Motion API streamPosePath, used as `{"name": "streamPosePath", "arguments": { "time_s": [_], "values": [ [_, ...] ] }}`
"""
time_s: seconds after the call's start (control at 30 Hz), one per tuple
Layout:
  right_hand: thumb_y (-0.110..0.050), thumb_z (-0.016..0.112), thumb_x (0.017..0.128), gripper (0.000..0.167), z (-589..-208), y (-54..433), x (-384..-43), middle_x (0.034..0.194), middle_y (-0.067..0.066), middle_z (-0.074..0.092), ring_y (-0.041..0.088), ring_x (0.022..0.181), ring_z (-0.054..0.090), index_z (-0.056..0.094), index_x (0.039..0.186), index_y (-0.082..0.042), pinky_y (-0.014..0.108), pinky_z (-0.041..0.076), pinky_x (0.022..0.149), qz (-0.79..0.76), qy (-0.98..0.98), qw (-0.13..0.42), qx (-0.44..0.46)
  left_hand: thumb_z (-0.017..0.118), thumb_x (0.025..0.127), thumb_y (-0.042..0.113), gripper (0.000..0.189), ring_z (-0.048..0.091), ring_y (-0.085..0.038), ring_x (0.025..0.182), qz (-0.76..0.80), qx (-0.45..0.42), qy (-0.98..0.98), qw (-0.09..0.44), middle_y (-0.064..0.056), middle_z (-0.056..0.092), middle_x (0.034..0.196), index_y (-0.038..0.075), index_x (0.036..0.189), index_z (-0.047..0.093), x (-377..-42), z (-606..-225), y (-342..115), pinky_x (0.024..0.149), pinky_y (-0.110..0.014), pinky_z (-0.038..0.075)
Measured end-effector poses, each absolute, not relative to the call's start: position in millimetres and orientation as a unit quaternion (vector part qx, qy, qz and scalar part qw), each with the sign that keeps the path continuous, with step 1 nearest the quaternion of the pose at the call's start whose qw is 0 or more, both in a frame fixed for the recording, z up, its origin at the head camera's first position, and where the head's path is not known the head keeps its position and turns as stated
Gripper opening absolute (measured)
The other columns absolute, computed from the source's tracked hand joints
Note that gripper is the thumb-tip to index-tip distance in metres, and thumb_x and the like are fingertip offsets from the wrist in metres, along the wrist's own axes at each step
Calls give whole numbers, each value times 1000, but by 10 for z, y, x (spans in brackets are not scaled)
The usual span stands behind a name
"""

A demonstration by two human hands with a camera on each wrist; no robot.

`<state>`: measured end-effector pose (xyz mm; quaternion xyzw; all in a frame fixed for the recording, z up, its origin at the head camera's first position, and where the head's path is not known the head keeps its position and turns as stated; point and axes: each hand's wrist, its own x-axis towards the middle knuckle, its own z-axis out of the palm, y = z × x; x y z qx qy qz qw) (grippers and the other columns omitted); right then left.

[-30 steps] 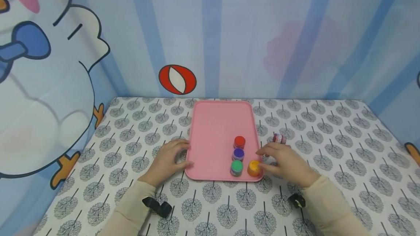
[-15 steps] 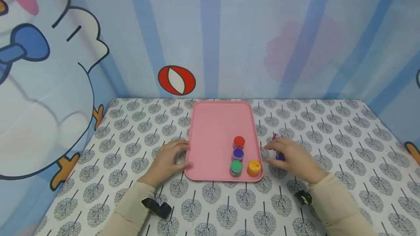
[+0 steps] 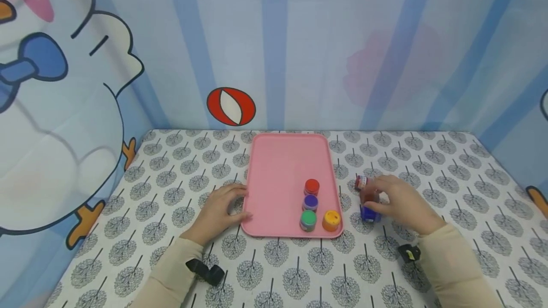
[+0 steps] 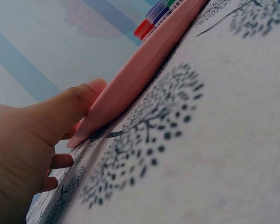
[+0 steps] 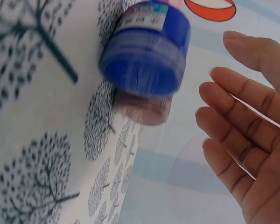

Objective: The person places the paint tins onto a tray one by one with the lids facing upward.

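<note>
My left hand (image 3: 222, 208) rests at the left rim of a pink tray (image 3: 278, 165), fingers relaxed; its thumb (image 4: 79, 95) lies along the rim in the left wrist view. Beside the tray's right side, my right hand (image 3: 404, 201) is held with loosely extended fingers and nothing in its grasp. A small blue jar (image 3: 369, 213) lies on its side by the right thumb; it appears large in the right wrist view (image 5: 144, 60). Behind it are a brownish-red jar (image 3: 369, 194), partly covered by the fingers, and a pink-and-white labelled jar (image 3: 361, 182).
On the tray's right part stand small jars with red (image 3: 312, 186), purple (image 3: 310, 201), green (image 3: 308, 219) and orange (image 3: 331, 219) tops. A tree-patterned cloth (image 3: 278, 270) covers the table. A printed curtain (image 3: 317, 51) hangs behind.
My right hand has moved right, from beside the orange jar over to the jars lying on the cloth, and the blue jar has come into view. The left hand has stayed put.
</note>
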<state>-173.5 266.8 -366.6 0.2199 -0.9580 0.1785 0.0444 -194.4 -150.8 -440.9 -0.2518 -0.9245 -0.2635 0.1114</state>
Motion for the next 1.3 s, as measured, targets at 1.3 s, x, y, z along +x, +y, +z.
{"name": "streamPosePath", "arguments": {
  "time_s": [1.3],
  "values": [
    [-27,80,72,36,-3669,2746,-1730,90,3,72,13,78,65,66,100,-8,37,58,73,173,-953,-137,207,79,75,39,56,52,-29,128,-269,-248,-925,107,-6,59,134,9,119,64,-1944,-4403,-1502,111,-52,38]
  ]
}}
